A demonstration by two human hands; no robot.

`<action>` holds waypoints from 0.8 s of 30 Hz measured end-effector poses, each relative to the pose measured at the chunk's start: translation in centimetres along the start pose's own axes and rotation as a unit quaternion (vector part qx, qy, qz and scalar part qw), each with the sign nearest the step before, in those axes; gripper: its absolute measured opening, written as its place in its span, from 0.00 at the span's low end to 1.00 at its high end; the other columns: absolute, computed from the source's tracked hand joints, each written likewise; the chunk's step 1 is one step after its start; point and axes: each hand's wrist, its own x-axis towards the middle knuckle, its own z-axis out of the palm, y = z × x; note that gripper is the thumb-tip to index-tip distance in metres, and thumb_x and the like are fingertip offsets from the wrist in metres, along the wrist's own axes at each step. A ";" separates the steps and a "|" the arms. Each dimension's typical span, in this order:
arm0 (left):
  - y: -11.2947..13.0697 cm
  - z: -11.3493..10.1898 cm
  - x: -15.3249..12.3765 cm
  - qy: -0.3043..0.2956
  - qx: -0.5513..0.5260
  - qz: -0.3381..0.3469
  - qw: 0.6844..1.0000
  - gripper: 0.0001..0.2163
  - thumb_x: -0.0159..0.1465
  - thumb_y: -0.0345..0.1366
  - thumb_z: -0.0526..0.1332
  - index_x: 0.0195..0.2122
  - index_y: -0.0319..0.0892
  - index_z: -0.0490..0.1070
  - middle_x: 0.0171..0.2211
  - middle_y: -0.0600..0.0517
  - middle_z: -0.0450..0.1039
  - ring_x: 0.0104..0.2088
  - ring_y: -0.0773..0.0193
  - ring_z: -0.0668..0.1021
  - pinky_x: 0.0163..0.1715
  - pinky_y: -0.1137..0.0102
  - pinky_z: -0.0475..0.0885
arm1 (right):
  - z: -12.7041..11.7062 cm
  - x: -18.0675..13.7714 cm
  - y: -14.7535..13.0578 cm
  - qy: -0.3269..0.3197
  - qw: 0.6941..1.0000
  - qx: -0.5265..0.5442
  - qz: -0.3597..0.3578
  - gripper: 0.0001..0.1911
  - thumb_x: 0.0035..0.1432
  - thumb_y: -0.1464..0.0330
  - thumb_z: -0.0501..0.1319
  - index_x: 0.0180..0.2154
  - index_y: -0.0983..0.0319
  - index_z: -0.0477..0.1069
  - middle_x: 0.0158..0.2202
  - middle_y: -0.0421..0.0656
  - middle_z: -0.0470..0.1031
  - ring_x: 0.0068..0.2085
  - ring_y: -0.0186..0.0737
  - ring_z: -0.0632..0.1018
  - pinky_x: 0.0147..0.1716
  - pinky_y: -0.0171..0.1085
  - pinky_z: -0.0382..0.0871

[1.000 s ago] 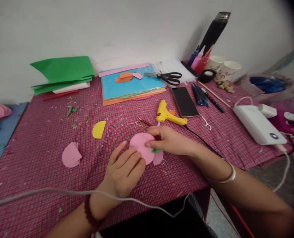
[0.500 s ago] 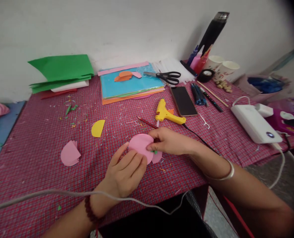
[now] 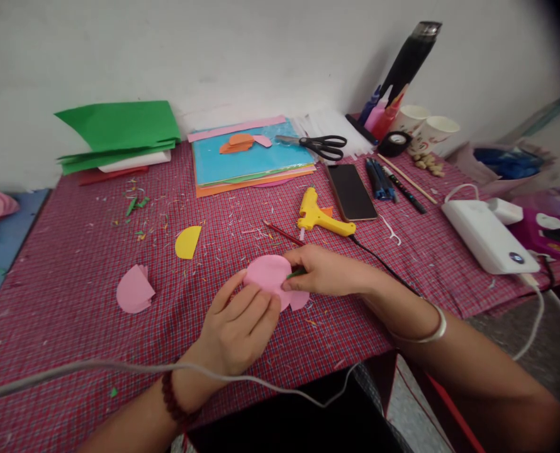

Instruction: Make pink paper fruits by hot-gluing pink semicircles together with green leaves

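Observation:
A round pink paper cutout (image 3: 267, 270) lies near the table's front, with another pink paper piece (image 3: 300, 298) partly under its right side. My left hand (image 3: 242, 321) is closed on the round cutout, thumb at its left edge and fingers along its lower edge. Between the thumb and fingers of my right hand (image 3: 320, 270) a thin green strip (image 3: 296, 274) is pinched, held over the right part of the cutout. My right fingers hide part of the strip and of the paper beneath.
Beyond my right hand lie a yellow glue gun (image 3: 320, 217), a pencil (image 3: 282, 232) and a phone (image 3: 352, 192). Pink paper pieces (image 3: 133, 290) and a yellow half-round (image 3: 188, 242) sit at left. Scissors (image 3: 324, 146) rest on colored sheets (image 3: 242, 165). A white cable (image 3: 167, 369) crosses my left forearm.
The green piece in my right fingers has shifted up and left, and more of it shows as a strip. My left hand stays in place on the pink paper.

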 end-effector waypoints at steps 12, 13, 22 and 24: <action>-0.6 -0.4 -0.2 0.007 -0.068 -0.072 0.995 0.07 0.61 0.24 0.60 0.39 0.37 0.73 0.33 0.49 0.77 0.37 0.60 0.76 0.47 0.59 0.69 | 0.2 0.9 0.4 0.036 0.984 0.165 -0.054 0.11 0.61 0.65 0.57 0.29 0.65 0.67 0.25 0.37 0.64 0.27 0.30 0.65 0.28 0.33 0.59; -0.8 -0.5 -0.1 0.007 -0.082 -0.095 0.992 0.06 0.61 0.24 0.61 0.39 0.37 0.73 0.32 0.49 0.77 0.36 0.61 0.75 0.45 0.60 0.69 | 0.2 0.9 0.4 0.034 0.984 0.167 -0.056 0.11 0.60 0.65 0.57 0.29 0.65 0.67 0.25 0.37 0.64 0.27 0.30 0.65 0.28 0.33 0.59; -1.9 -1.0 0.1 -0.023 -0.260 -0.270 0.927 0.03 0.62 0.27 0.60 0.34 0.42 0.72 0.43 0.47 0.71 0.43 0.62 0.75 0.41 0.67 0.70 | 0.5 0.5 -0.2 -0.010 0.988 0.123 -0.090 0.12 0.62 0.67 0.56 0.27 0.65 0.66 0.24 0.34 0.60 0.26 0.29 0.62 0.26 0.32 0.56; -2.0 -0.9 0.0 -0.033 -0.325 -0.299 0.897 0.03 0.63 0.28 0.60 0.33 0.42 0.71 0.36 0.51 0.72 0.37 0.66 0.75 0.36 0.70 0.70 | 0.4 0.3 -0.4 0.009 0.988 0.118 -0.099 0.12 0.64 0.67 0.55 0.29 0.65 0.67 0.25 0.35 0.61 0.28 0.29 0.64 0.28 0.32 0.59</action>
